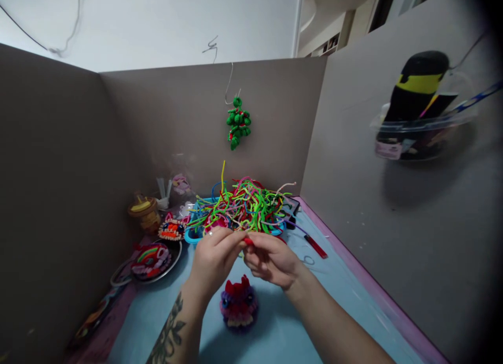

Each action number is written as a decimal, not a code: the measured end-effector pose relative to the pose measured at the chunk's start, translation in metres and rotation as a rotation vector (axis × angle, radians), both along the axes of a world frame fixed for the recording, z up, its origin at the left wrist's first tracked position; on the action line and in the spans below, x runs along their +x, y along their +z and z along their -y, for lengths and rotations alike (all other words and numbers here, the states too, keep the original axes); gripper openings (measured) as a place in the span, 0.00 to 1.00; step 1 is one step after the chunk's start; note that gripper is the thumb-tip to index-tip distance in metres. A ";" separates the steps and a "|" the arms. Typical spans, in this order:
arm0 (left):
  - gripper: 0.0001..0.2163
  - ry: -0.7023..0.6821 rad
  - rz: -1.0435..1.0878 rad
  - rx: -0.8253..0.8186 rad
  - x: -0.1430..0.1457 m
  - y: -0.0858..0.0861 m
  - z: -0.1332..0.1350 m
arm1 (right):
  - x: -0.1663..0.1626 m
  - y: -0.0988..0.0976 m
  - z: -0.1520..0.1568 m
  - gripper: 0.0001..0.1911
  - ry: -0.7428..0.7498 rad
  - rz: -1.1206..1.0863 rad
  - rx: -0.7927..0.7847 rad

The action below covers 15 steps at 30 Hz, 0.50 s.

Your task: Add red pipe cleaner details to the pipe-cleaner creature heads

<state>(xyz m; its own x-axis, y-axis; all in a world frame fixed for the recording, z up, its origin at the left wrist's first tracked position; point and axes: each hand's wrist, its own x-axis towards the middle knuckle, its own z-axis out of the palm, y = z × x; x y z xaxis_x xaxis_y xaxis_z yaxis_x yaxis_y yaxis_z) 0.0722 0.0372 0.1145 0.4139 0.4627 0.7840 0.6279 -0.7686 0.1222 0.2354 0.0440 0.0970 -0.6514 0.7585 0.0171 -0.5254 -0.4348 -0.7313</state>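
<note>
My left hand (pixel 216 252) and my right hand (pixel 271 256) meet in the middle of the head view, fingertips pinched together. Between them shows a small bit of red pipe cleaner (pixel 249 241); the rest of it is hidden by my fingers. Below the hands, a fuzzy purple and red figure (pixel 239 304) with dark eyes and red points on top stands on the blue mat (pixel 314 311). Just beyond my fingers, a heap of colourful pipe cleaners (pixel 251 204) spills over a blue basket (pixel 191 237).
To the left are a dark round dish (pixel 173 267) with a rainbow fuzzy piece (pixel 151 259), an orange fuzzy figure (pixel 172 228) and a brown cup (pixel 145 214). A red-handled tool (pixel 315 246) lies right. Grey panels surround the mat; a green ornament (pixel 238 120) and a clear bin (pixel 424 125) hang there.
</note>
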 end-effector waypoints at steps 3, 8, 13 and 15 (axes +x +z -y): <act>0.10 -0.041 0.185 -0.034 0.005 -0.003 0.000 | 0.002 0.008 0.006 0.15 -0.014 -0.039 0.043; 0.07 -0.064 0.223 -0.105 0.015 -0.002 0.004 | 0.003 0.009 0.009 0.19 -0.272 0.086 0.169; 0.05 -0.047 0.290 -0.332 0.026 0.004 0.015 | 0.000 0.002 0.009 0.14 -0.765 0.416 0.529; 0.05 -0.037 0.342 -0.447 0.030 0.006 0.019 | 0.000 0.000 0.012 0.09 -0.962 0.602 0.726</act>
<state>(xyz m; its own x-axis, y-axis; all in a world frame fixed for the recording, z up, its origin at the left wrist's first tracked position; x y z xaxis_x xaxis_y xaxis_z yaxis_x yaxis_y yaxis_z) 0.1024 0.0180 0.1209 0.1925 0.7707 0.6075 0.4691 -0.6160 0.6328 0.2359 0.0324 0.0967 0.0814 0.8573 0.5084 0.0810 0.5027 -0.8606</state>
